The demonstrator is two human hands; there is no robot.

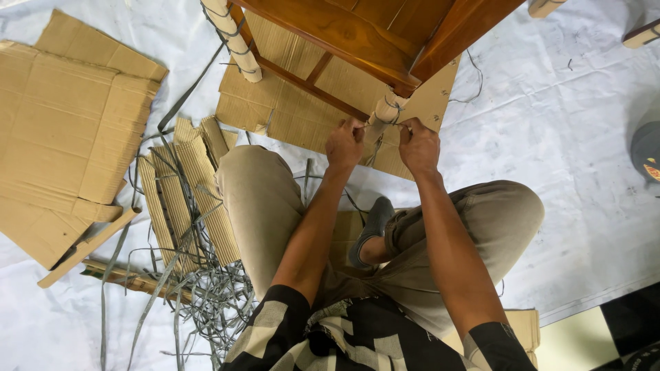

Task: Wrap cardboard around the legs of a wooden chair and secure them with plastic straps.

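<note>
Both hands are working at a wrapped chair leg (382, 113). The left hand (344, 143) is pinching a grey strap (393, 104) there, fingers closed on it; the right hand (418, 143) is gripping the leg's other side. Cut straps (206, 295) are lying left of the left arm, beside corrugated cardboard (185, 192).

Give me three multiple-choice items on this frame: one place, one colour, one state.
1. Where are both hands? A on the wrapped chair leg B on the strap pile C on the lap
2. Colour of the sock? A red B grey C white
3. State of the large cardboard at left? A rolled B standing C lying flat

A: left hand and right hand flank the wrapped chair leg.
B: the sock is grey.
C: the large cardboard lies flat on the white sheet.
</note>
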